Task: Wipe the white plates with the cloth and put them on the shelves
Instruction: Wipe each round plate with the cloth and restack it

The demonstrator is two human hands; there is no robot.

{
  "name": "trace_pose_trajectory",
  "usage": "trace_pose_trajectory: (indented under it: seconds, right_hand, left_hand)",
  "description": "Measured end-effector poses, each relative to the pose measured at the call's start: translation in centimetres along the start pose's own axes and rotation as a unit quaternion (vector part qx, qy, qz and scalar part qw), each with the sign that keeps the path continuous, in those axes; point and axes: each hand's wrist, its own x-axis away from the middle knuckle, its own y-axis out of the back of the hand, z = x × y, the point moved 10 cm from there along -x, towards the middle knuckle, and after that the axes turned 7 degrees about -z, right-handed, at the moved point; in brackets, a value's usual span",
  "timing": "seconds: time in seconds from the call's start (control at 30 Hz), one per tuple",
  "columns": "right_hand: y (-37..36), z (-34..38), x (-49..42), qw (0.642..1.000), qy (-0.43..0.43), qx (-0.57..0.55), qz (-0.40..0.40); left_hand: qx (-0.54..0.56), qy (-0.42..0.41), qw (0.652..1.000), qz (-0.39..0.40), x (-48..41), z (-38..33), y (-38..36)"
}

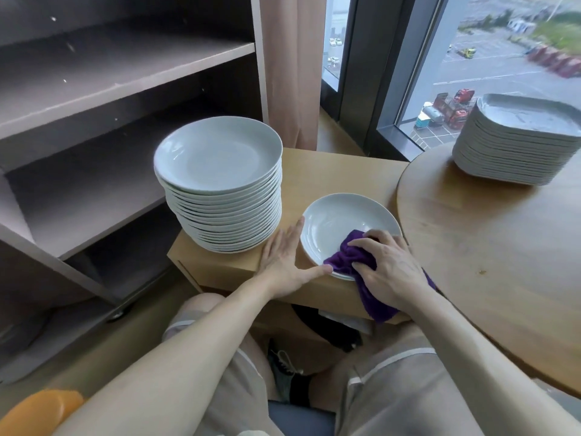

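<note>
A white round plate (339, 221) lies on a low wooden cabinet (327, 171). My right hand (388, 272) grips a purple cloth (352, 256) and presses it on the plate's near rim. My left hand (284, 259) lies flat on the cabinet top, fingers straight, thumb touching the plate's left edge. A tall stack of white round plates (220, 187) stands just left of it. The brown shelves (103, 89) at the left hold nothing.
A second stack of squarish white plates (515, 143) stands on the round wooden table (490, 247) at the right. A window (509, 58) and a curtain (289, 58) are behind. My knees and a dark shoe (283, 369) are below.
</note>
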Motion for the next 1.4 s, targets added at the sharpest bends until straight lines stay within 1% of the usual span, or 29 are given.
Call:
trace_pose_trajectory:
  seconds: [0.1, 0.3, 0.43, 0.5, 0.67, 0.73, 0.8, 0.93, 1.0, 1.13, 1.23, 1.33, 1.4]
  right_hand:
    - [-0.7, 1.7, -0.4, 0.999, 0.013, 0.029, 0.010]
    - [-2.6, 5.0, -3.3, 0.997, 0.028, 0.006, 0.077]
    - [-3.5, 6.1, -5.9, 0.995, 0.025, 0.032, 0.088]
    - [-3.8, 6.3, -7.1, 0.996, 0.025, 0.051, 0.067]
    - [-3.6, 5.0, -8.5, 0.995, -0.019, 0.086, -0.041]
    - [-3.1, 4.1, -9.1, 0.992, -0.033, 0.104, -0.063]
    - [-2.4, 3.1, -9.4, 0.989, -0.036, 0.130, -0.063]
    - [-1.2, 1.0, -9.1, 0.980, -0.016, 0.197, -0.031]
    - [-0.5, 0.0, -8.6, 0.979, -0.029, 0.201, -0.014]
    - [0.2, -1.0, -7.0, 0.980, -0.069, 0.177, 0.057]
    - [0.2, -0.9, -4.9, 0.978, -0.081, 0.157, 0.110]
    - [-0.5, -0.6, -2.9, 0.979, -0.100, 0.099, 0.151]
    - [-0.8, -0.2, -2.2, 0.979, -0.117, 0.062, 0.157]
  left_hand:
    - [0.003, 0.001, 1.000, 0.002, -0.2, 0.2, -0.2]
    - [0.007, -0.009, 1.000, 0.002, -0.5, 0.2, -0.5]
    - [0.010, -0.021, 1.000, -0.004, -0.7, 0.2, -0.6]
    - [0.008, -0.022, 1.000, -0.010, -0.8, 0.2, -0.6]
    - [0.012, -0.007, 1.000, 0.001, -0.6, 0.3, -0.6]
    - [0.017, -0.007, 1.000, -0.001, -0.5, 0.1, -0.4]
    - [0.019, -0.005, 1.000, 0.001, -0.4, 0.0, -0.2]
    - [0.018, -0.004, 1.000, 0.000, -0.2, -0.1, -0.2]
    - [0.016, -0.005, 1.000, -0.001, -0.2, -0.2, -0.2]
    - [0.006, -0.009, 1.000, -0.002, -0.2, -0.2, -0.1]
    - [0.001, -0.013, 1.000, -0.001, -0.2, -0.3, 0.0]
    - [-0.006, -0.017, 1.000, -0.001, -0.2, -0.4, 0.1]
    - [-0.004, -0.015, 1.000, -0.002, -0.2, -0.4, 0.1]
